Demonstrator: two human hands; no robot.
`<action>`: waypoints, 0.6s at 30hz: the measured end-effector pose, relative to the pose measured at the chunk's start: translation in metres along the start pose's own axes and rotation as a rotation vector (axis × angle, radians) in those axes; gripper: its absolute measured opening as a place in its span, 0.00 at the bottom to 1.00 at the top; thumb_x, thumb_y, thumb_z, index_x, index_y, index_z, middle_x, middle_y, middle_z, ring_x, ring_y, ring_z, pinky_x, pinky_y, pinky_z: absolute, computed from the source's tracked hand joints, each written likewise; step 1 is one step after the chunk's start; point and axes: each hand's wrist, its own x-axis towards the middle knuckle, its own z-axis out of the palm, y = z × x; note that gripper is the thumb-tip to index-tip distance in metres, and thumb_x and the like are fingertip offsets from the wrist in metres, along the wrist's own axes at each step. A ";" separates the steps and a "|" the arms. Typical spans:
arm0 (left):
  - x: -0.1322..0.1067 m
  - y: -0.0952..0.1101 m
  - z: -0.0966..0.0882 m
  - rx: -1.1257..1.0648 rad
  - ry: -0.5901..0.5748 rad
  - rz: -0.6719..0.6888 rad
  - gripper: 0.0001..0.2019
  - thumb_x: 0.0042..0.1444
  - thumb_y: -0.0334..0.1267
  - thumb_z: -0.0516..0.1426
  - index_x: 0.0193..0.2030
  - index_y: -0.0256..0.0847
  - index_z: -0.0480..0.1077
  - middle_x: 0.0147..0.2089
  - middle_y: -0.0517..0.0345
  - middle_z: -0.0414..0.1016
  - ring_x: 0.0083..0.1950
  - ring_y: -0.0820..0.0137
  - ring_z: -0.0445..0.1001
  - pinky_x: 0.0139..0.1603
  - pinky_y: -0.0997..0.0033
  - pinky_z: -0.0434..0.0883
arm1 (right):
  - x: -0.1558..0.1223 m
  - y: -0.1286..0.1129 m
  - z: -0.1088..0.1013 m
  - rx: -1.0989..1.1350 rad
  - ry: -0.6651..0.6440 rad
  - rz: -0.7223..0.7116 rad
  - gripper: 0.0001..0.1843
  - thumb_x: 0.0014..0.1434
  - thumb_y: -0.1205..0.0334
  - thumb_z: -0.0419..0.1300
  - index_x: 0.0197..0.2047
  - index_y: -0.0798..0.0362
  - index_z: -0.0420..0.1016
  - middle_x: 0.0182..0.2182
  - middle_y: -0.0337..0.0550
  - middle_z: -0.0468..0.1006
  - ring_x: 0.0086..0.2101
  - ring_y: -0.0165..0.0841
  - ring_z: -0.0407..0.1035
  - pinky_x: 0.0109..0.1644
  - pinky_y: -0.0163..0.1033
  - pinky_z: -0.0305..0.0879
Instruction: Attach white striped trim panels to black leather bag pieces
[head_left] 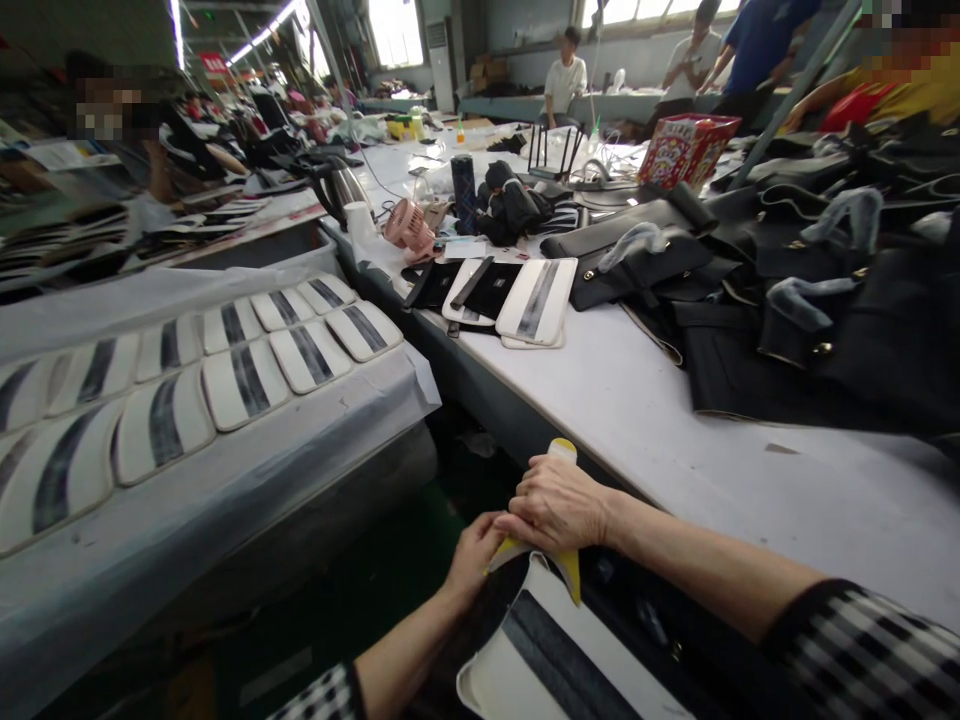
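Head view: your right hand and left hand grip the yellow tool, clenched, below the near counter edge, over a striped panel; it seems light and stiff, so hold mid-length.

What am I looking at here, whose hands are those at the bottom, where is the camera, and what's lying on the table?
There is no machine. One camera on a person's head looks down at their own bare hands. The right hand closes over a yellow piece atop a white striped panel. The left hand touches its lower end, grip unclear. On the white table lie black bags, more striped panels, a pink fan and a red box.
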 end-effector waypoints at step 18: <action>-0.066 0.038 0.001 0.667 0.114 0.438 0.12 0.60 0.45 0.57 0.29 0.40 0.68 0.28 0.60 0.73 0.28 0.72 0.69 0.31 0.72 0.58 | -0.001 0.000 0.005 -0.008 0.034 -0.015 0.31 0.71 0.49 0.41 0.24 0.53 0.72 0.21 0.43 0.77 0.24 0.32 0.68 0.33 0.43 0.45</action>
